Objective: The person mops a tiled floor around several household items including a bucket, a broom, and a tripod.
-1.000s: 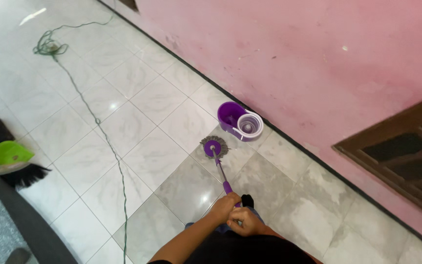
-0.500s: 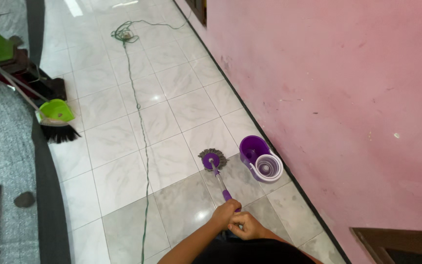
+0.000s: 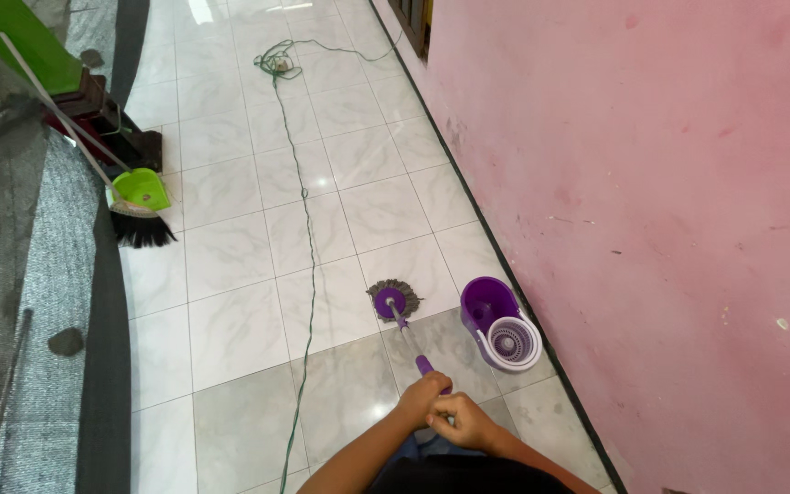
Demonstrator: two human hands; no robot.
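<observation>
Head view: left hand (image 3: 421, 395) and right hand (image 3: 460, 423) both have fingers wrapped round the purple spin mop handle (image 3: 410, 343). Mop head (image 3: 394, 300) sits flat on the tiled floor (image 3: 230, 329), just beside the purple spin bucket (image 3: 499, 324) by the pink wall (image 3: 651, 201). Tiles nearest look darker, seemingly damp; the paler stretch toward the green cable (image 3: 302, 201), green dustpan (image 3: 139, 190) and broom (image 3: 144, 230) looks unmopped.

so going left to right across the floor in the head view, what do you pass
grey mat → green dustpan → green cord → mop head → purple bucket → pink wall
</observation>
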